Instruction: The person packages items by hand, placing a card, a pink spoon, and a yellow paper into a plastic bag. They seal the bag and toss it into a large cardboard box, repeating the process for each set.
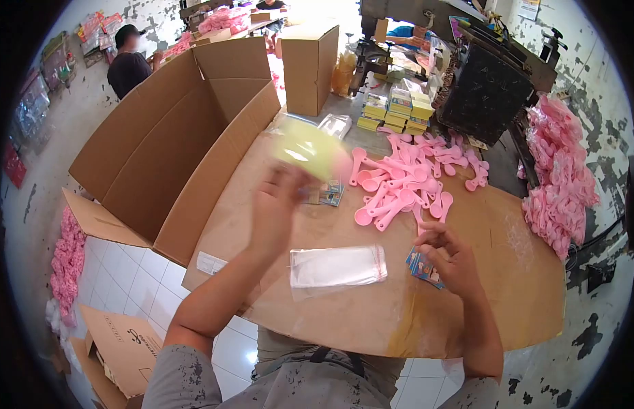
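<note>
My left hand (279,194), smeared by motion, is raised over the table with its fingers at the lower edge of a pale yellow-green packet (305,151). That packet is also blurred, with a pinkish patch at its right side. Under the left hand lie some printed cards (333,194). My right hand (450,259) has its fingers bent and apart, just above a small stack of blue printed cards (419,266). A pile of pink measuring spoons (399,178) spreads beyond its fingertips. Between my hands lie clear plastic bags (337,268), flat on the cardboard.
A large open cardboard box (215,174) stands at the left. Stacks of yellow-edged cards (399,105) sit at the back, near a black machine (484,85). Bagged pink items (559,177) hang at the right. Another person (131,65) is at the back left.
</note>
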